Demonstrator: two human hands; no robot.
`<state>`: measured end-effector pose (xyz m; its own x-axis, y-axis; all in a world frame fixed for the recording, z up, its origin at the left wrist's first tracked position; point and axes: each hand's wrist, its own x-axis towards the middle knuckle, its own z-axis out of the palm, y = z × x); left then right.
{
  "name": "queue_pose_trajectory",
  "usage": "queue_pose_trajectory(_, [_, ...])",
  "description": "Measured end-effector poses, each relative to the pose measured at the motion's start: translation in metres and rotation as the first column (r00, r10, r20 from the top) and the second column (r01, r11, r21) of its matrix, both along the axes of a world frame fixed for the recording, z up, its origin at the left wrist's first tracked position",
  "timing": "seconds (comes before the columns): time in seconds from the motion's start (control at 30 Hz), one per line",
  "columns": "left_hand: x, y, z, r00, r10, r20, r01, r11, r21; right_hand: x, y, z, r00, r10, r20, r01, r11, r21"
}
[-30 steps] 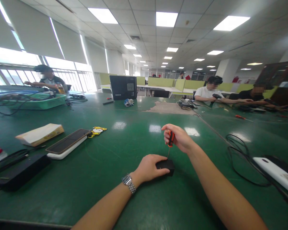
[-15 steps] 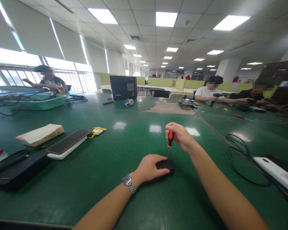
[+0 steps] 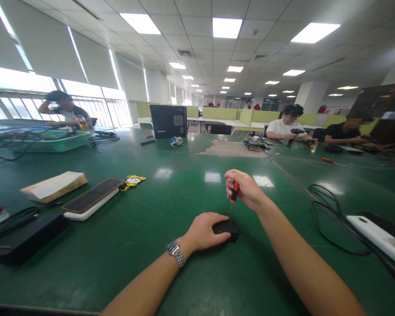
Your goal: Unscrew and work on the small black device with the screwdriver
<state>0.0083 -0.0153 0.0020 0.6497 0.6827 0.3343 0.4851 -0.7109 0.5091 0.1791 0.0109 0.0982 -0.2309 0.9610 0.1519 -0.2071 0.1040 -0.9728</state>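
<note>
A small black box (image 3: 228,229) lies on the green tabletop in front of me. My left hand (image 3: 206,230) grips it from the left, thumb on the near side and fingers on the far side. Above it, my right hand (image 3: 243,186) is closed round the orange and black handle of a screwdriver (image 3: 234,193). The screwdriver stands almost upright, and its tip meets the far edge of the box beside my left fingertips. Whether a screw sits under the tip is too small to tell.
To the left lie a dark phone (image 3: 94,194) on a white slab, a tissue pack (image 3: 54,186) and a long black case (image 3: 28,239). Black cables (image 3: 329,219) and a white device (image 3: 377,239) are at right. A green basket (image 3: 57,142) stands farther back; several people sit around.
My fingers on the screwdriver have shifted slightly, while the box stays in place under my left hand. In the background, the person at left has raised an arm to the head.
</note>
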Motion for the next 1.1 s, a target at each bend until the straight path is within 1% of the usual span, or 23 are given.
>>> queue_pose_trajectory(0.07, [0.000,0.000,0.001,1.000,0.006,-0.003,-0.006,1.000,0.003,0.000,0.001,-0.002,0.999,-0.043,0.003,0.043,0.999,0.034])
queue_pose_trajectory(0.13, [0.000,-0.001,0.001,1.000,0.011,-0.005,-0.011,1.000,0.001,-0.001,0.002,-0.003,0.998,-0.053,-0.014,0.054,0.998,0.044])
queue_pose_trajectory(0.17, [0.000,-0.001,0.001,1.000,0.012,-0.004,-0.012,1.000,-0.002,-0.001,0.003,-0.004,0.999,-0.034,-0.035,0.036,0.999,0.033])
queue_pose_trajectory(0.27, [-0.001,-0.001,0.002,1.000,0.013,-0.006,-0.013,1.000,-0.008,-0.005,0.002,-0.004,0.988,0.067,-0.141,-0.070,0.997,-0.016])
queue_pose_trajectory(0.33, [-0.001,-0.001,0.002,1.000,0.016,-0.009,-0.016,1.000,-0.011,-0.007,0.000,-0.003,0.982,0.084,-0.171,-0.089,0.996,-0.022])
queue_pose_trajectory(0.4, [-0.001,-0.001,0.001,1.000,0.019,-0.011,-0.020,1.000,-0.017,-0.007,-0.001,-0.002,0.990,0.055,-0.126,-0.059,0.998,-0.028])
queue_pose_trajectory(0.5, [-0.001,-0.001,0.001,1.000,0.024,-0.011,-0.025,0.999,-0.027,-0.003,-0.001,0.000,1.000,-0.008,-0.006,0.008,0.999,-0.038])
queue_pose_trajectory(0.6, [-0.001,-0.001,0.000,0.999,0.031,-0.005,-0.031,0.999,-0.022,0.003,0.001,0.001,0.997,-0.052,0.062,0.052,0.999,-0.006])
queue_pose_trajectory(0.67, [0.000,0.000,-0.001,0.999,0.033,-0.002,-0.033,0.999,-0.017,0.005,0.002,0.000,0.996,-0.062,0.069,0.062,0.998,0.012])
queue_pose_trajectory(0.8, [-0.001,0.000,-0.001,1.000,0.027,0.001,-0.027,0.999,-0.020,0.002,0.001,0.000,0.999,0.050,-0.006,-0.050,0.999,-0.008])
queue_pose_trajectory(0.83, [-0.001,0.000,-0.001,1.000,0.027,0.001,-0.027,0.999,-0.022,0.001,0.001,0.001,0.998,0.058,-0.010,-0.059,0.998,-0.010])
queue_pose_trajectory(0.87, [-0.001,0.000,0.000,1.000,0.029,0.000,-0.029,0.999,-0.023,0.000,0.000,0.001,0.999,0.045,0.002,-0.045,0.999,-0.009])
queue_pose_trajectory(1.0, [-0.001,-0.001,0.001,0.999,0.036,-0.009,-0.037,0.999,-0.024,-0.004,-0.001,0.000,0.993,-0.088,0.082,0.085,0.995,0.044])
queue_pose_trajectory(1.1, [-0.001,-0.001,0.001,0.999,0.031,-0.015,-0.031,0.999,-0.023,-0.005,0.000,-0.001,0.996,-0.077,0.037,0.075,0.995,0.073])
